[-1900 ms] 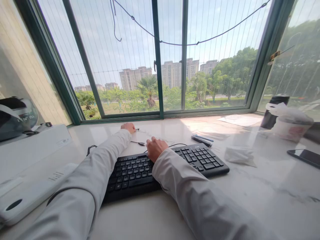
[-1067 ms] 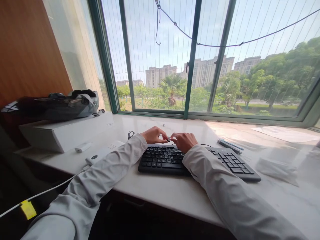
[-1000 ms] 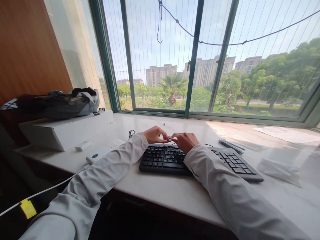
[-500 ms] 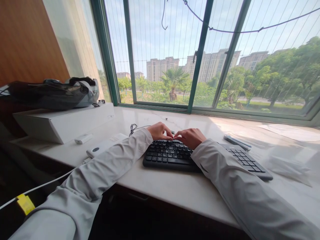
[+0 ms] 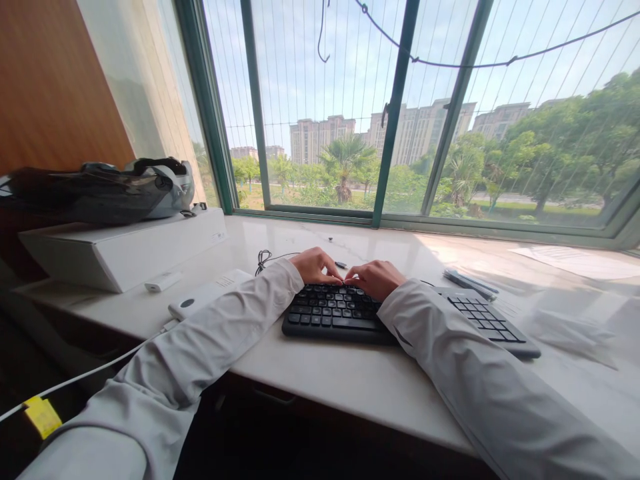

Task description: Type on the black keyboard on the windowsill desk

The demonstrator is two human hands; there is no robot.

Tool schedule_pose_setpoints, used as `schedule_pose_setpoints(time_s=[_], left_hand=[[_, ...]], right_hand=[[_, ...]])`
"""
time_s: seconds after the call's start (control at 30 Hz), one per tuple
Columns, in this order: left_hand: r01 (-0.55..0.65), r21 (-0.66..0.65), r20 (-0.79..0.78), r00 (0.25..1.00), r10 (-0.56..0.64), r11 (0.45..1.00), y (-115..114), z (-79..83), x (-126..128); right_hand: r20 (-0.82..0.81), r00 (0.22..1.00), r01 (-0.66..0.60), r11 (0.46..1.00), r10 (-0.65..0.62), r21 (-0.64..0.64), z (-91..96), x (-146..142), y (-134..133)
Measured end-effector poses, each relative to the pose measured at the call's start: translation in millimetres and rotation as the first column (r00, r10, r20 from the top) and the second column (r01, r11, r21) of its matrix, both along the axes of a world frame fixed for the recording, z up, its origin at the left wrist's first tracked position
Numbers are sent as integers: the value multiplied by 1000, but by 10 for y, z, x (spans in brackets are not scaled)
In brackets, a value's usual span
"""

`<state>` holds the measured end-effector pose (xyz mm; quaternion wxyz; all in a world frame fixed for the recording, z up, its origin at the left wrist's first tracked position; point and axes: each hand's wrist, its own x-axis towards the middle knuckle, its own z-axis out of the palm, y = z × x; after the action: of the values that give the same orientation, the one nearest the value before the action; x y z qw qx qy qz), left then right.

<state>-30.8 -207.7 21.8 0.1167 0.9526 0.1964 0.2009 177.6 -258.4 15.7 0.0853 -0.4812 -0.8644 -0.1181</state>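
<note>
My left hand (image 5: 315,265) and my right hand (image 5: 376,278) meet fingertip to fingertip over the top row of a black keyboard (image 5: 345,313) on the white marble counter (image 5: 350,380). The fingers of both are curled and pinched together. The dark end of a small cable plug (image 5: 341,265) shows just behind the fingertips. Its thin black cable (image 5: 265,257) runs off to the left in a small tangle. Both forearms, in white sleeves, rest on the counter's front edge.
At the left stands a white box (image 5: 125,257) with a helmet (image 5: 105,193) on it. A small white stick (image 5: 163,281) and a flat white device (image 5: 207,298) lie nearby. Pens (image 5: 470,283), a sheet of paper (image 5: 575,261) and crumpled wrap (image 5: 570,327) lie to the right. A tiny object (image 5: 330,239) sits near the window.
My left hand came back from the far counter and joined my right hand above the keyboard. A small plug was pinched between them a second ago; since then the hands have stayed together.
</note>
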Motion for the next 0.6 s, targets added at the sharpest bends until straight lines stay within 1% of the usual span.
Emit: schedule_pose_setpoints(time_s=[0.3, 0.5, 0.6], left_hand=[[-13, 50, -31, 999, 15, 999, -47, 25, -3], [-37, 111, -34, 999, 41, 993, -89, 30, -6], [-51, 109, -46, 997, 56, 993, -97, 26, -11]], right_hand=[[26, 1000, 18, 999, -17, -36, 33, -24, -35], [34, 999, -8, 1000, 8, -9, 22, -14, -22], [35, 999, -15, 1000, 15, 1, 19, -6, -15]])
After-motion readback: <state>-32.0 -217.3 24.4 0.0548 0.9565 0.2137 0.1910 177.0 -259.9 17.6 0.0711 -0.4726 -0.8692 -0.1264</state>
